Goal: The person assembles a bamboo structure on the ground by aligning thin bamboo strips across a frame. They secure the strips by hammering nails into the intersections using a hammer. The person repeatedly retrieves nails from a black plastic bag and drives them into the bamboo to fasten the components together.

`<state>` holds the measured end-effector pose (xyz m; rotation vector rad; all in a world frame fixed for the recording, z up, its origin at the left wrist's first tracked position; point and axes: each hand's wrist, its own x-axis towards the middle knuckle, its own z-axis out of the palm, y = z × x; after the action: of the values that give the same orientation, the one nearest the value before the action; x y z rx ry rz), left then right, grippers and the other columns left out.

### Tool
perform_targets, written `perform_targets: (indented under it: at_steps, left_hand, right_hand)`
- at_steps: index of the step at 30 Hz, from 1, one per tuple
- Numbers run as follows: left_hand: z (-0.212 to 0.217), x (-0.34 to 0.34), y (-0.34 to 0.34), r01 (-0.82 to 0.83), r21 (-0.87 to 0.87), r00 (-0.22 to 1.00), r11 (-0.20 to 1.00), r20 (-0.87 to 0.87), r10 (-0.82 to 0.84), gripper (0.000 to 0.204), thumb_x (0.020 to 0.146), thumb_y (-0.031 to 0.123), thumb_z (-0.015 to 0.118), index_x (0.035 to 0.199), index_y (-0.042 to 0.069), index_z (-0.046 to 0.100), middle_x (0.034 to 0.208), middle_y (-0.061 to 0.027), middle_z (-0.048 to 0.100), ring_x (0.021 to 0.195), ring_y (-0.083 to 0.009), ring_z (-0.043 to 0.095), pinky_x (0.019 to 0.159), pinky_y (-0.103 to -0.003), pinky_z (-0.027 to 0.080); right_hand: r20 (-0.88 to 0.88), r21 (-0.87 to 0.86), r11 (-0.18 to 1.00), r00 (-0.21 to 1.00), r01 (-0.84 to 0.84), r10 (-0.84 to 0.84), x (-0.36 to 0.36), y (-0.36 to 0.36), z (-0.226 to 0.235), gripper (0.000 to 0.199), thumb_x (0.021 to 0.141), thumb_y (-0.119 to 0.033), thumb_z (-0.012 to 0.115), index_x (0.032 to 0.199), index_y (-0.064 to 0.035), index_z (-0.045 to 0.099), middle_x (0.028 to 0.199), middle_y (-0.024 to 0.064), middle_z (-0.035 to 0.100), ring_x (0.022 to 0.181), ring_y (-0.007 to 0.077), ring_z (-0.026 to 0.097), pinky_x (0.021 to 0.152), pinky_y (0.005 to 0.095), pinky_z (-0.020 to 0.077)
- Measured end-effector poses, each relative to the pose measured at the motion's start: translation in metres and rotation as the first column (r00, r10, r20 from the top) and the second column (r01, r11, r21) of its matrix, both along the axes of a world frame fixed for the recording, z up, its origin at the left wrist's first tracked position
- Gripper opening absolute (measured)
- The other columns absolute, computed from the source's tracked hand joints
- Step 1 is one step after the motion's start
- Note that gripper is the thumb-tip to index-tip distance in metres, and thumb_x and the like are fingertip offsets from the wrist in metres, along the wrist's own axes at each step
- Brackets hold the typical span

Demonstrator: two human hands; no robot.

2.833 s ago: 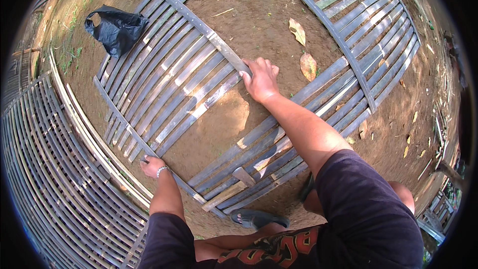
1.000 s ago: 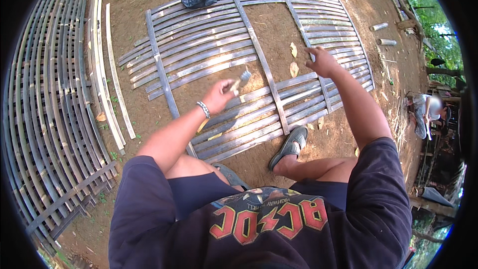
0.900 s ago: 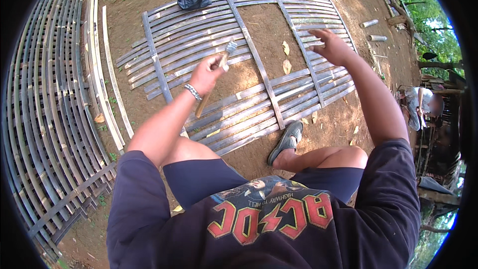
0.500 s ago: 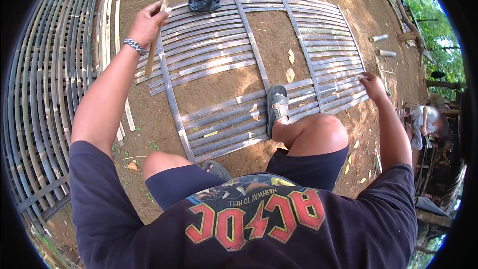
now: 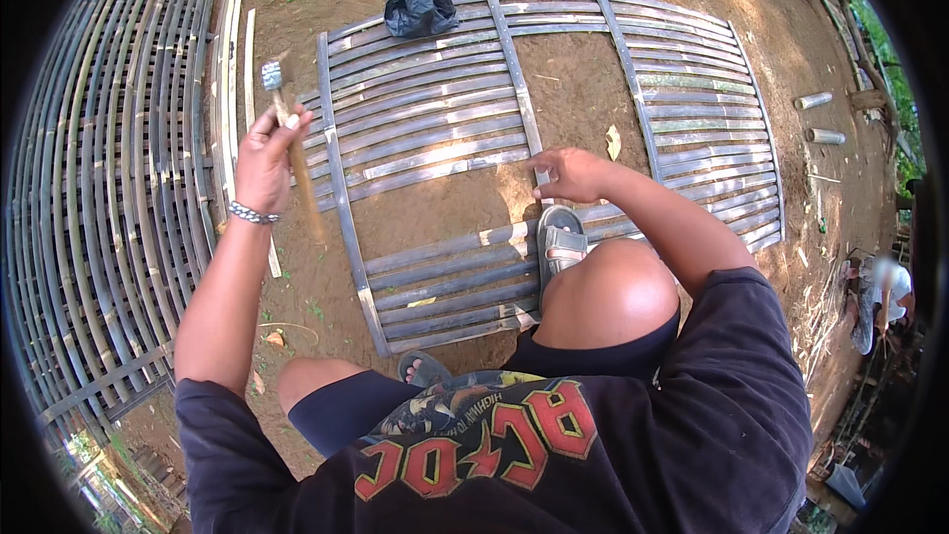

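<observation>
1. A bent right knee (image 5: pixel 623 287) and a grey strappy sandal (image 5: pixel 563 237) hide part of the flat grey bamboo frame (image 5: pixel 518 79).
2. Left of the frame, a big dark bamboo slat panel (image 5: pixel 129 138) is cut off. A person (image 5: pixel 885 297) right of the frame is hard to see.
3. The left hand (image 5: pixel 264 173) pinches a blurry hammer with a brown wooden handle and silver metal head (image 5: pixel 304 178), up by the frame's left side.
4. The right hand (image 5: pixel 575 176) is over the frame's middle, its fingers bent and a bit spread; I can't tell if it touches.
5. A black plastic bag (image 5: pixel 420 5) sits on the frame's far edge.
</observation>
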<state>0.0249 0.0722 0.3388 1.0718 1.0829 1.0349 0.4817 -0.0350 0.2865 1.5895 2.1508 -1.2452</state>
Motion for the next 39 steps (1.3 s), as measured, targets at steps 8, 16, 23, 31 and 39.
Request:
perform_targets:
  at_steps: [8,16,23,31,39]
  left_hand:
    - [-0.12,0.202,-0.066,0.055,-0.4,0.877,0.915,0.458,0.147,0.037,0.1,0.001,0.056,0.137,-0.003,0.053,0.13,-0.0165,0.064,0.127,-0.0306,0.06,0.106,-0.04,0.052]
    - [-0.182,0.256,-0.072,0.22,-0.585,0.969,0.78,0.22,-0.109,0.047,0.1,0.019,0.065,0.141,0.0,0.051,0.134,-0.014,0.064,0.119,-0.0223,0.062,0.101,-0.039,0.05]
    - [-0.196,0.228,-0.031,0.136,-0.666,0.832,0.733,-0.324,-0.449,0.065,0.1,0.031,0.067,0.15,-0.002,0.044,0.136,-0.0108,0.065,0.121,-0.0141,0.06,0.101,-0.03,0.045]
    - [-0.191,0.242,-0.021,0.068,-0.688,0.78,0.723,-0.416,-0.469,0.06,0.099,0.026,0.068,0.145,-0.007,0.048,0.134,-0.017,0.066,0.125,-0.0194,0.061,0.106,-0.031,0.046]
    - [-0.179,0.257,0.128,0.088,0.049,0.517,0.995,-0.856,-0.004,0.053,0.089,0.018,0.074,0.135,-0.002,0.056,0.127,-0.0169,0.062,0.108,-0.0272,0.065,0.096,-0.041,0.052]
  right_hand:
    - [-0.525,-0.471,0.87,0.839,-0.144,-0.146,-0.03,0.009,-0.086,0.086,0.084,-0.062,0.074,0.143,-0.0033,0.053,0.133,0.0188,0.065,0.125,0.0305,0.061,0.108,0.0374,0.0444]
    - [-0.381,-0.852,0.499,0.464,0.16,-0.8,0.007,0.0,-0.14,0.038,0.095,-0.012,0.064,0.13,-0.0038,0.052,0.106,0.0101,0.071,0.085,0.0144,0.07,0.072,0.0313,0.0558]
    - [-0.238,-0.143,0.823,0.788,0.55,-0.568,0.059,0.045,-0.179,0.048,0.089,-0.023,0.07,0.131,-0.0066,0.053,0.102,0.0213,0.072,0.1,0.0378,0.07,0.089,0.0489,0.0538]
    - [0.03,-0.119,0.698,0.705,0.706,-0.709,0.062,0.087,-0.205,0.058,0.082,-0.036,0.082,0.125,-0.0074,0.055,0.106,0.0229,0.072,0.106,0.042,0.068,0.092,0.0514,0.0527]
    - [0.001,-0.092,0.695,0.698,0.713,-0.716,0.067,0.091,-0.203,0.056,0.08,-0.036,0.085,0.117,-0.0055,0.055,0.101,0.0235,0.072,0.101,0.0439,0.068,0.088,0.0529,0.0524]
